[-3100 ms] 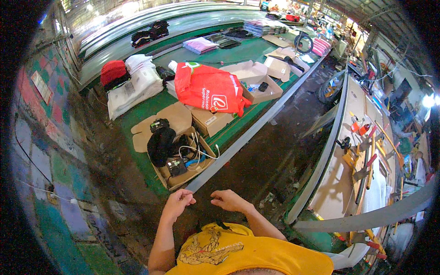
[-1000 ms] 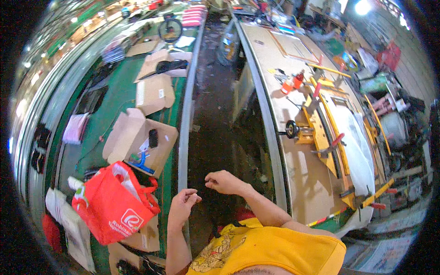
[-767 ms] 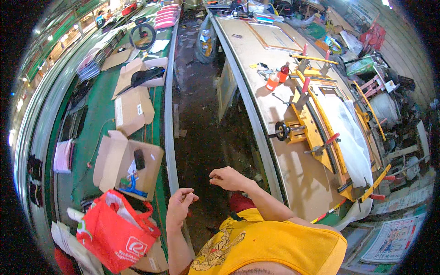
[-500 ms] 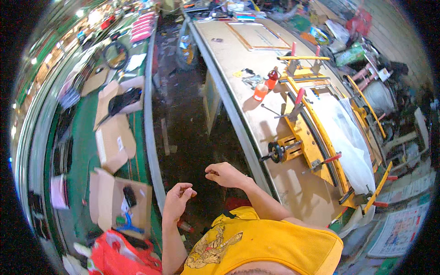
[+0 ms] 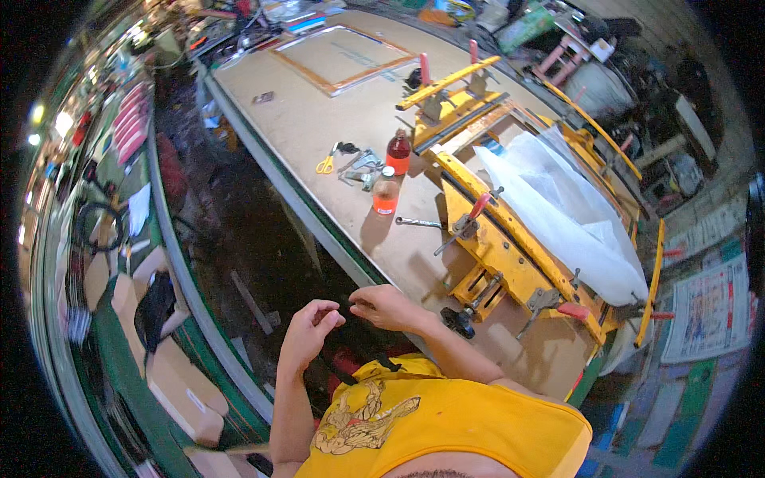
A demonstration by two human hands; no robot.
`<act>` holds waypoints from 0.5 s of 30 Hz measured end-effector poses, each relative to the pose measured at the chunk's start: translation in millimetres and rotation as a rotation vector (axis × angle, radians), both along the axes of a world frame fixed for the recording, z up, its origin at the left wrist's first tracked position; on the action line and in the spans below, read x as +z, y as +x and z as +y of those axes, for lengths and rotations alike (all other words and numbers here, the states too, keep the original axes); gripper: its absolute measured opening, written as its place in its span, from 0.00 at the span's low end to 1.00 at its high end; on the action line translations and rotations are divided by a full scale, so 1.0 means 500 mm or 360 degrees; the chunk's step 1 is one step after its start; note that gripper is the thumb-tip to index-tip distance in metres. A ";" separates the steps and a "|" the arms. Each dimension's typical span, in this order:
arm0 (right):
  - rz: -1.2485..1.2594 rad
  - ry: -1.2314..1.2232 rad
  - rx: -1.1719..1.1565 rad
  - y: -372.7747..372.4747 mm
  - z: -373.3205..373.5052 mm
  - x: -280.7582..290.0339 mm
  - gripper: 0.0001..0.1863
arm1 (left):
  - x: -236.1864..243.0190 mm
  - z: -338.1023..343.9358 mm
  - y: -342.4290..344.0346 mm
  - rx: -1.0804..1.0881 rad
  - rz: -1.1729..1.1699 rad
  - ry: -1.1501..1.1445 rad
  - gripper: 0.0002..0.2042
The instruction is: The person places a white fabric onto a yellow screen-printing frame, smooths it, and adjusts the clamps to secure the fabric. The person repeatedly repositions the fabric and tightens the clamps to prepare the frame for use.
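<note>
My left hand (image 5: 315, 327) is raised at waist height, its fingers curled toward the thumb. My right hand (image 5: 378, 309) is close beside it, loosely closed; I cannot make out whether either holds anything. Beyond them on the right bench (image 5: 255, 88) is a yellow clamping frame (image 5: 510, 247) with red-handled clamps and a black knob (image 5: 460, 321). A translucent white sheet (image 5: 558, 215) lies in it. Left of the frame are two bottles with red and orange liquid (image 5: 397, 153) (image 5: 385, 195), yellow scissors (image 5: 325, 164), metal hardware (image 5: 362, 171) and a metal bar (image 5: 418, 222).
A wooden frame (image 5: 319, 76) lies at the bench's far end. A dark floor gap (image 5: 287, 279) separates it from a green left bench (image 5: 131, 398) with cartons (image 5: 179, 398), a black tyre (image 5: 100, 223) and pink bundles (image 5: 131, 119). Clutter (image 5: 598, 88) lines the right wall.
The view has swung right toward the bench with the clamping frame. The red bag and the white stacks have left view. Both my hands stay curled in front of me.
</note>
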State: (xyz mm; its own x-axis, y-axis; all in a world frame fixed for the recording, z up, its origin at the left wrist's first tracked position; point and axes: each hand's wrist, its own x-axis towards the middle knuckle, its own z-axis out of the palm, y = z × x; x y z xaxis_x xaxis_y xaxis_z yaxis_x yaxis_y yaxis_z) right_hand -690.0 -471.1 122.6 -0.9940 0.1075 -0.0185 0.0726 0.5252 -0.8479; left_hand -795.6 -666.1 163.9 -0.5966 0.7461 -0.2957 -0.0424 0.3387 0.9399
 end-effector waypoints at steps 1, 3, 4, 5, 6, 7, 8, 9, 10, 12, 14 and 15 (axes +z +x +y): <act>-0.0046 0.0016 -0.0050 -0.007 0.009 -0.003 0.15 | -0.004 0.020 -0.031 -0.0068 0.0022 -0.0006 0.10; -0.0036 0.0007 -0.0175 -0.018 0.024 -0.023 0.15 | -0.015 0.060 -0.088 -0.0164 -0.0066 0.0034 0.10; -0.0033 0.0009 -0.0242 -0.023 0.030 -0.027 0.15 | -0.020 0.080 -0.114 -0.0216 -0.0113 0.0057 0.10; -0.0035 0.0016 -0.0324 -0.029 0.035 -0.024 0.15 | -0.023 0.101 -0.141 -0.0300 -0.0105 0.0075 0.10; -0.0043 0.0029 -0.0411 -0.034 0.038 -0.008 0.14 | -0.025 0.123 -0.166 -0.0389 -0.0103 0.0100 0.10; -0.0035 0.0036 -0.0501 -0.045 0.039 0.002 0.14 | -0.023 0.141 -0.194 -0.0481 -0.0086 0.0119 0.10; -0.0023 0.0040 -0.0590 -0.053 0.041 -0.005 0.14 | -0.027 0.156 -0.216 -0.0548 -0.0135 0.0117 0.10; -0.0006 0.0052 -0.0674 -0.064 0.046 -0.014 0.14 | -0.032 0.171 -0.238 -0.0611 -0.0180 0.0122 0.10; 0.0005 0.0061 -0.0753 -0.072 0.047 -0.019 0.14 | -0.040 0.183 -0.258 -0.0669 -0.0229 0.0120 0.11; -0.0052 0.0001 -0.0917 -0.087 0.040 -0.017 0.14 | -0.047 0.212 -0.299 -0.0834 -0.0202 0.0128 0.10; -0.0086 -0.0010 -0.1048 -0.095 0.030 -0.014 0.14 | -0.041 0.235 -0.323 -0.0970 -0.0175 0.0135 0.09; -0.0091 0.0021 -0.1101 -0.094 0.023 -0.007 0.15 | -0.046 0.246 -0.336 -0.1040 -0.0201 0.0115 0.09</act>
State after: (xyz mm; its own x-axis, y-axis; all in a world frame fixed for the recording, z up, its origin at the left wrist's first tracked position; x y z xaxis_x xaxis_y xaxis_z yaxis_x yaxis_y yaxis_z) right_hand -737.0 -459.5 118.9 -0.6944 0.7168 -0.0632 0.4391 0.3525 -0.8264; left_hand -963.6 -543.1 141.2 0.0205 0.9628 -0.2693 0.0389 0.2684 0.9625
